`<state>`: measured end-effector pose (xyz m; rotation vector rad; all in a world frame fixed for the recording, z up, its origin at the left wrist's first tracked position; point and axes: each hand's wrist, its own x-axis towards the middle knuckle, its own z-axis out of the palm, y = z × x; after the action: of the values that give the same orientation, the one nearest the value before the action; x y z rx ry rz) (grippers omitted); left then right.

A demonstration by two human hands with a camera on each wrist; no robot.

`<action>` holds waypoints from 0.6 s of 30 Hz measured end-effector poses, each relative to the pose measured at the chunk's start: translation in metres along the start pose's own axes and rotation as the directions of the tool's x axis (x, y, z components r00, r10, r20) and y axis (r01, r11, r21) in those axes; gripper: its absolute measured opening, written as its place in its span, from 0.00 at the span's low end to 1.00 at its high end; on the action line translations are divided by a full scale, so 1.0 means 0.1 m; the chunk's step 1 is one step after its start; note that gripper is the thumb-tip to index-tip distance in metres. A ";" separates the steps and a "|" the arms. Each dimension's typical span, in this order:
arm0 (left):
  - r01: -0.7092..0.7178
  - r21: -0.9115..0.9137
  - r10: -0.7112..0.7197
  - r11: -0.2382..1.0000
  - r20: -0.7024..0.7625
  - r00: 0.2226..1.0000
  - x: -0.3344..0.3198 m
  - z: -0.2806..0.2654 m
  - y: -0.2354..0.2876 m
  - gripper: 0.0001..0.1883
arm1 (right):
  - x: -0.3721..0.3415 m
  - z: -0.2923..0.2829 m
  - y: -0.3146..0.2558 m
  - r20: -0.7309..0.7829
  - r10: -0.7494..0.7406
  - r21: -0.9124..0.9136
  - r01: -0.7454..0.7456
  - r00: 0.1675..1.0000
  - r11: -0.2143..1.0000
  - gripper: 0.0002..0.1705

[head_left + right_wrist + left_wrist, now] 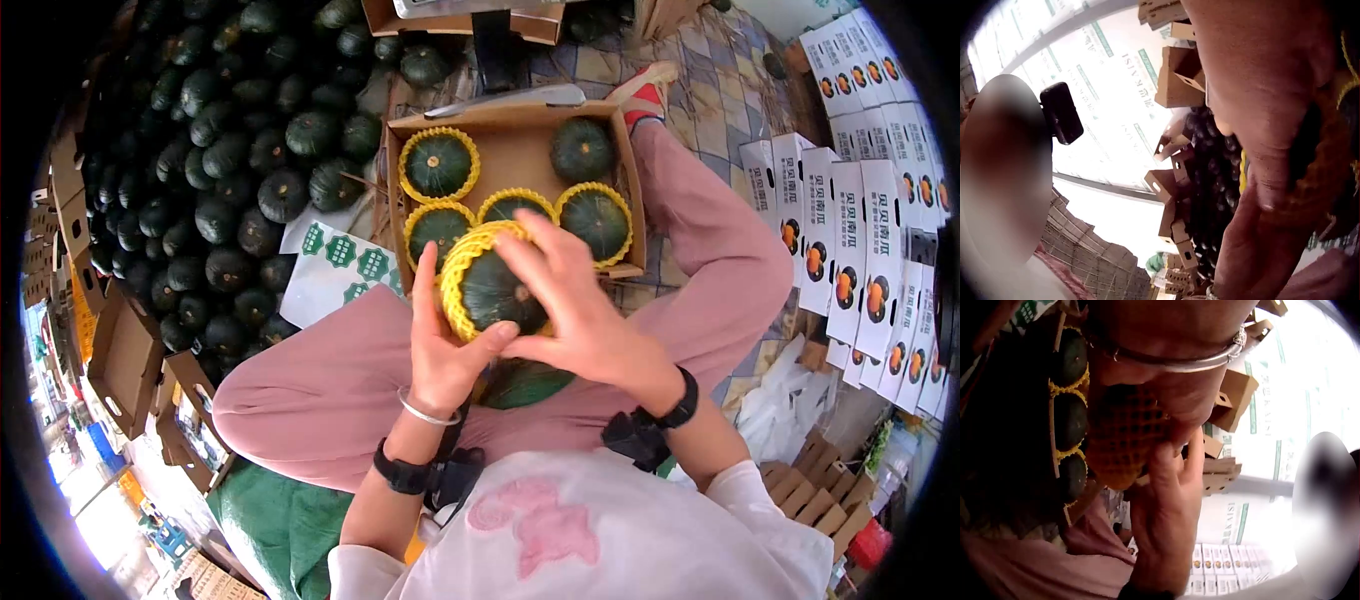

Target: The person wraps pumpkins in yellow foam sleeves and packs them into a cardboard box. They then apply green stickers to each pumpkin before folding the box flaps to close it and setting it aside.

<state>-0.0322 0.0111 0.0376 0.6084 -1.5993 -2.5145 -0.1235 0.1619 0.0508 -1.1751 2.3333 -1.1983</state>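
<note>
Held squash [497, 292]: is supported between both hands at the near edge of the open carton [520, 158]; yellow net sleeve [457, 285] is fitted around it.
Left hand [440, 350]: fingers are curled round the sleeve.
Right hand [578, 312]: squash is gripped by spread fingers and thumb.
Carton contents: four sleeved squashes [438, 166], one bare squash [583, 150].
Loose squashes [230, 155]: are heaped left of the carton.
</note>
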 end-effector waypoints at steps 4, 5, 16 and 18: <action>-0.048 0.388 0.034 0.920 0.043 0.998 0.09 -0.05 -0.04 0.55 | 0.12 0.25 0.08 0.019 0.062 -0.040 -0.061 0.998 0.997 0.54; -0.064 0.452 0.051 0.890 0.039 0.998 0.10 -0.10 -0.07 0.55 | 0.14 0.27 0.08 0.019 0.042 -0.077 -0.040 0.999 0.996 0.53; 0.062 0.200 -0.023 0.978 -0.192 0.981 0.18 -0.79 0.59 0.24 | 1.27 0.69 1.62 0.040 0.196 -0.791 -0.089 0.980 0.605 0.48; 0.069 0.169 -0.032 0.983 -0.211 0.977 0.07 -0.96 0.53 0.22 | 1.36 0.65 1.74 0.110 0.301 -0.656 -0.159 0.947 0.738 0.48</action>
<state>-0.0089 -0.0961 0.0474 0.9100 -1.7567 -2.2684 -0.2684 0.0797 -0.1075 -1.0627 2.6924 -0.1464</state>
